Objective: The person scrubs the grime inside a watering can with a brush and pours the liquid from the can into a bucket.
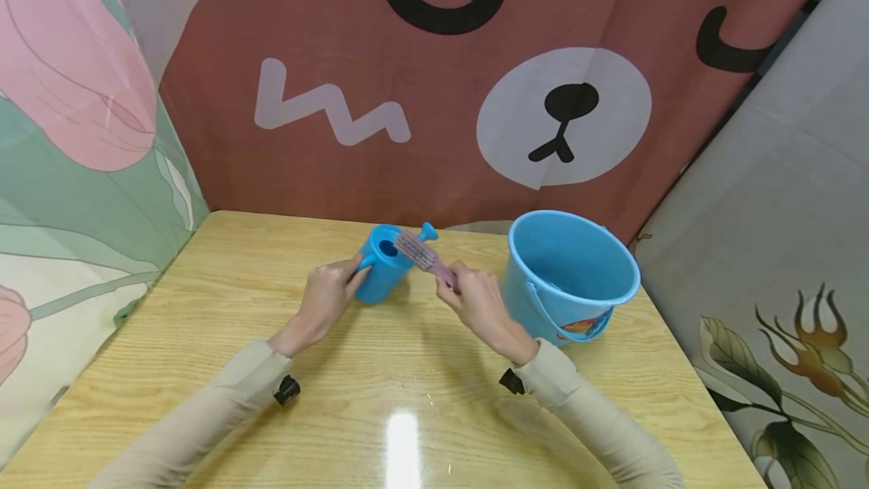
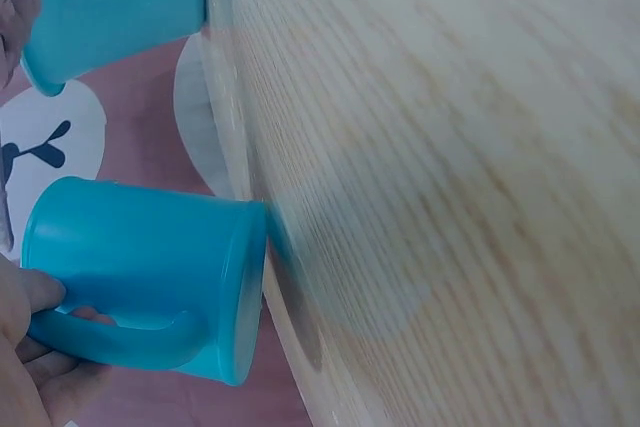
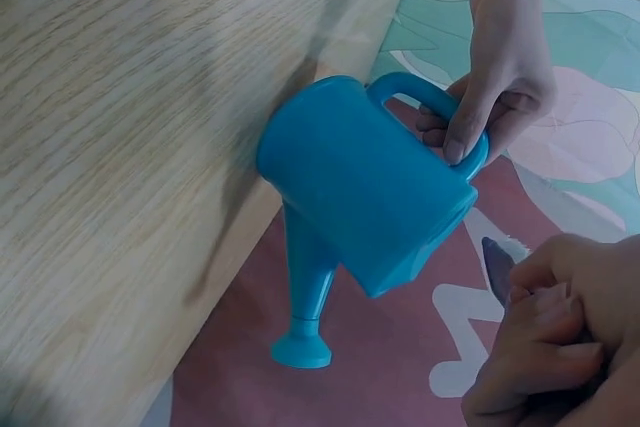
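My left hand point(image 1: 324, 299) grips the handle of a blue watering can point(image 1: 382, 281). In the right wrist view, the can point(image 3: 360, 177) is tilted, its base edge right at the tabletop and its spout point(image 3: 308, 297) pointing away from the handle. A pale purple scrubbing brush point(image 1: 419, 253) is in my right hand point(image 1: 480, 304), fingers curled round its handle. The brush head, bristles facing up towards the head camera, overlaps the can's open mouth in that view. Most of the brush is hidden behind my fingers in the right wrist view.
A larger light blue bucket point(image 1: 523, 300) stands on the table right of my right hand, its handle hanging down the front. The wooden table point(image 1: 326, 413) meets a brown bear-print cloth point(image 1: 326, 179) at the back. Patterned cloths hang on both sides.
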The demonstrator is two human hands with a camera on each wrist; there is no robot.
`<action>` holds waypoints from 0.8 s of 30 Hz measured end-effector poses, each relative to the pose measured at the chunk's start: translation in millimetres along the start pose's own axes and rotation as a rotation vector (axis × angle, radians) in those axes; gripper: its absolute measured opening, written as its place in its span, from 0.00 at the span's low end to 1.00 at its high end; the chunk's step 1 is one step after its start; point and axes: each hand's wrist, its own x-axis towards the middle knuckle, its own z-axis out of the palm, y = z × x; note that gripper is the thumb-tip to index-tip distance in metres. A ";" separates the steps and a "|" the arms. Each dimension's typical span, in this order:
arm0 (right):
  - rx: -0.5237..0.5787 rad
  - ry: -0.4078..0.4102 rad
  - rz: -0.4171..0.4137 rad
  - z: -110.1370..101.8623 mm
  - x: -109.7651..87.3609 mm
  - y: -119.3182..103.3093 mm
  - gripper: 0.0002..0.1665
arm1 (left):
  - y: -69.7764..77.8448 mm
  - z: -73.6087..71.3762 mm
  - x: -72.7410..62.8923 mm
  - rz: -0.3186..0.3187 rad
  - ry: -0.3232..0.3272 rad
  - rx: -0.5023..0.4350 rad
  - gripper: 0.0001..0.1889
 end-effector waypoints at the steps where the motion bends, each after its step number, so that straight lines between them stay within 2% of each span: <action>1: 0.003 -0.001 0.002 0.2 -0.2 0.0 0.08 | -0.1 0.1 -0.2 -0.002 -0.003 0.000 0.12; 6: 0.034 -0.023 0.018 0.8 -0.6 0.0 0.05 | -1.0 0.5 -1.0 -0.007 -0.006 0.001 0.12; 12: 0.058 -0.056 0.016 2.3 -1.4 2.0 0.07 | -1.8 0.7 -1.1 0.000 0.002 0.001 0.12; 19: 0.028 -0.040 0.021 2.7 -0.2 5.3 0.14 | -1.7 0.5 -0.6 -0.010 -0.019 -0.017 0.12; 24: 0.017 -0.057 0.020 2.8 0.5 5.2 0.12 | -1.5 0.9 0.5 -0.011 -0.016 -0.011 0.11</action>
